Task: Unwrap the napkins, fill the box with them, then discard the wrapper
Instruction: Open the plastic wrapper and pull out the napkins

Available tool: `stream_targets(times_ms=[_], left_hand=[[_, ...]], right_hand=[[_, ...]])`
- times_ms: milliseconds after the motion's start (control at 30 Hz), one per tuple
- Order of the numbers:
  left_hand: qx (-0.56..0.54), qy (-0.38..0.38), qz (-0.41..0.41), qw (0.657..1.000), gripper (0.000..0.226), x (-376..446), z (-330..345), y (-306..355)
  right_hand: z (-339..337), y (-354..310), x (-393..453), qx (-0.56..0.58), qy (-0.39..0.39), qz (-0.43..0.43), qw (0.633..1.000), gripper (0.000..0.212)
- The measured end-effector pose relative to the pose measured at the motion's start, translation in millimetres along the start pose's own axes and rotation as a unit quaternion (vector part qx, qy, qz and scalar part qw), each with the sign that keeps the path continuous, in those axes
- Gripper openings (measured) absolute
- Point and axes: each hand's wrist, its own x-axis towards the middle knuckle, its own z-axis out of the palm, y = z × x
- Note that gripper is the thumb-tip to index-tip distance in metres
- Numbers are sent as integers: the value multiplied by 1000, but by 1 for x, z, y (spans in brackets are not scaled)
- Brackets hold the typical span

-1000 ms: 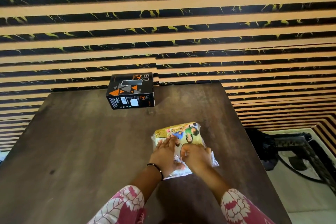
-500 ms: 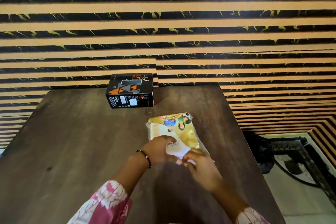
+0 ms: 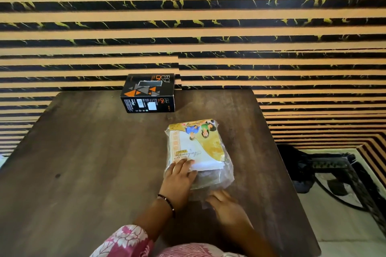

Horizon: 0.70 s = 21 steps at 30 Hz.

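Opening the napkin pack [image 3: 196, 148] on the table [image 3: 83, 162]

Left of the pack, our left hand [image 3: 179, 179] lies flat and open on its near corner, apparently pinning it; below the pack, our right hand [image 3: 226, 207] pinches the loose clear wrapper [image 3: 211, 181]. The black box [image 3: 149, 94] waits beyond the pack, slot up.

On one table [image 3: 83, 162] there are one black box [image 3: 149, 94], one wrapped pack of napkins [image 3: 196, 144] and two hands: left hand [image 3: 179, 181], right hand [image 3: 227, 208].
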Motion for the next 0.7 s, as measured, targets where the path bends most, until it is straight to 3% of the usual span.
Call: stream_targets(times_ms=[133, 200, 333, 467, 500, 533, 600, 633, 700], left_hand=[[6, 41, -18, 999, 23, 1, -2, 6], [-46, 61, -36, 996, 13, 2, -11, 13], [-179, 79, -90, 977, 24, 7, -28, 28], [-250, 117, -68, 959, 20, 9, -36, 44], [-256, 127, -64, 956, 20, 9, -37, 47], [-261, 137, -60, 954, 19, 9, -39, 52], [-269, 149, -54, 950, 14, 8, -45, 59], [-270, 150, -53, 950, 13, 8, -47, 63], [-271, 138, -56, 951, 14, 6, -51, 67]], right_hand=[[-2, 8, -6, 20, -23, -13, 999, 26], [-6, 14, -6, 24, -28, -13, 999, 29], [-25, 12, 0, 36, -7, 23, 999, 24], [-42, -3, 10, 232, 49, 117, 964, 25], [-42, -8, 17, 348, 52, 185, 918, 23], [-42, -11, 24, 489, 60, 264, 829, 23], [-40, -16, 38, 689, 68, 390, 607, 28], [-39, -14, 41, 721, 63, 416, 550, 28], [-41, -13, 43, 735, 43, 426, 526, 24]])
